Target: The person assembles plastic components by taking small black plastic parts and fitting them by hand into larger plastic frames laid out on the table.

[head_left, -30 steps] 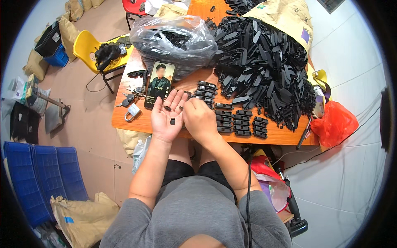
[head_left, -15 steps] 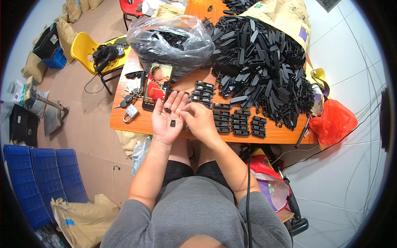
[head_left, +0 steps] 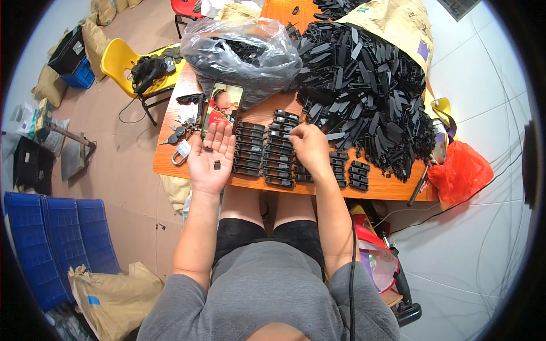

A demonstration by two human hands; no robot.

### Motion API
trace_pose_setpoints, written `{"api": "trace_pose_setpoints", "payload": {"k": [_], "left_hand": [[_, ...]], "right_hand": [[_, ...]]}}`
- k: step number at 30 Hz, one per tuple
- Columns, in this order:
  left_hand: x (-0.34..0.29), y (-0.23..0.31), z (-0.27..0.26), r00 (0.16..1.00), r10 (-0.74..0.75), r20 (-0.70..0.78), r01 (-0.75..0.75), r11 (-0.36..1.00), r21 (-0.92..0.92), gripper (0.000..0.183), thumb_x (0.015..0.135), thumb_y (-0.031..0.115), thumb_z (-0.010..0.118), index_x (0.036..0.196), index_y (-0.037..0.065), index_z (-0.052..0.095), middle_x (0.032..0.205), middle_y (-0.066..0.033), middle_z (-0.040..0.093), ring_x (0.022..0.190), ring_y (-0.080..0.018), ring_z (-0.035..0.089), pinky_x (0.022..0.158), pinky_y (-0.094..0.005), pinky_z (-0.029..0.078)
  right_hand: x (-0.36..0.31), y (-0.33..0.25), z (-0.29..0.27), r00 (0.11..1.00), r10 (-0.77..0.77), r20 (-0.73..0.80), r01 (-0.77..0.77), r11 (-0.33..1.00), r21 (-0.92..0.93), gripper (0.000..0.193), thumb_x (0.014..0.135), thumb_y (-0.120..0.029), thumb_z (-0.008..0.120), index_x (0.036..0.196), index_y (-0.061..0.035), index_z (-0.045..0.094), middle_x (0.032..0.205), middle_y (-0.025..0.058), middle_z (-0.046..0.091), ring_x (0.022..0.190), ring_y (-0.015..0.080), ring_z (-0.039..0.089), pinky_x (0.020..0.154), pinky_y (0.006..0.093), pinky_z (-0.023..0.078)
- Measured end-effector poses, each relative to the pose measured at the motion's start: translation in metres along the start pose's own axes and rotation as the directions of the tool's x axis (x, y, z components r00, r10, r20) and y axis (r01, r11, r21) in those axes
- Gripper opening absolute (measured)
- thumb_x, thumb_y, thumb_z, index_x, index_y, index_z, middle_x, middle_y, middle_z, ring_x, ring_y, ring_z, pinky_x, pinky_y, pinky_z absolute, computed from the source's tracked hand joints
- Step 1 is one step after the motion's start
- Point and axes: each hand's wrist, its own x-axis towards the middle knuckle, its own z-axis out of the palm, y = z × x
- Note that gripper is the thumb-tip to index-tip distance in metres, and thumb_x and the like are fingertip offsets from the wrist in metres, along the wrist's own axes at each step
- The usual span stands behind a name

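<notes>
My left hand (head_left: pixel 206 177) lies palm up above the table's front edge, fingers stretched out. On its palm rests a small black plastic piece (head_left: pixel 217 165), and a second small dark piece (head_left: pixel 208 149) lies near the base of the fingers. My right hand (head_left: pixel 314 150) is over the columns of black plastic housings (head_left: pixel 278 159), its thumb and fingertips pinched together at the upper part of one column. Whatever is between those fingertips is too small to make out. Further housings (head_left: pixel 248 149) lie in a neat column between my hands; my right hand hides some others.
A large heap of black parts (head_left: pixel 364 91) spills from a paper sack (head_left: pixel 398 23) at the far right. Behind my left hand are a phone (head_left: pixel 224 105), a padlock (head_left: pixel 181 153) and a clear plastic bag (head_left: pixel 239 57). A red bag (head_left: pixel 460 173) hangs at the right edge.
My right hand has moved from beside my left palm to the right, over the housings. My left hand has shifted slightly left, uncovering columns; the small pieces remain on it.
</notes>
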Motion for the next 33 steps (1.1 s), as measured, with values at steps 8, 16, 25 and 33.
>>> {"api": "trace_pose_setpoints", "payload": {"k": [8,16,25,33], "left_hand": [[-0.001,-0.007,-0.006,0.998,-0.039,-0.041,0.039,0.999,0.009,0.042,0.102,0.033,0.037,0.12,0.0,0.059,0.124,-0.017,0.062,0.121,-0.0315,0.056,0.105,-0.0469,0.045],[0.0,-0.009,-0.009,0.998,-0.054,-0.039,0.055,0.998,0.023,0.042,0.103,0.033,0.038,0.12,0.001,0.058,0.122,-0.0164,0.063,0.117,-0.031,0.059,0.101,-0.046,0.048],[-0.002,-0.007,-0.011,0.997,-0.059,-0.047,0.06,0.998,0.013,0.043,0.103,0.034,0.038,0.12,0.001,0.059,0.122,-0.0166,0.063,0.117,-0.0313,0.059,0.102,-0.0465,0.048],[-0.007,-0.013,-0.026,0.989,-0.146,0.03,0.147,0.988,-0.039,0.043,0.102,0.032,0.038,0.123,-0.001,0.057,0.127,-0.0184,0.061,0.122,-0.0323,0.056,0.106,-0.0477,0.044]], "right_hand": [[0.005,-0.01,0.01,0.948,-0.214,0.235,0.285,0.9,-0.329,0.011,0.079,-0.011,0.063,0.086,-0.0075,0.071,0.092,0.0153,0.064,0.087,0.0333,0.065,0.075,0.0437,0.053],[0.014,-0.01,0.019,0.905,-0.252,0.341,0.38,0.841,-0.386,0.011,0.074,-0.007,0.06,0.078,-0.0018,0.07,0.089,0.019,0.064,0.084,0.0333,0.066,0.073,0.0442,0.054],[0.021,-0.007,0.028,0.9,-0.164,0.404,0.35,0.826,-0.443,0.016,0.078,-0.011,0.059,0.086,-0.0054,0.073,0.094,0.0164,0.065,0.09,0.0339,0.065,0.079,0.0445,0.051],[0.02,-0.012,0.027,0.899,-0.198,0.392,0.37,0.822,-0.433,0.013,0.076,-0.011,0.061,0.083,-0.0024,0.069,0.091,0.0174,0.064,0.088,0.0349,0.065,0.077,0.045,0.052]]}}
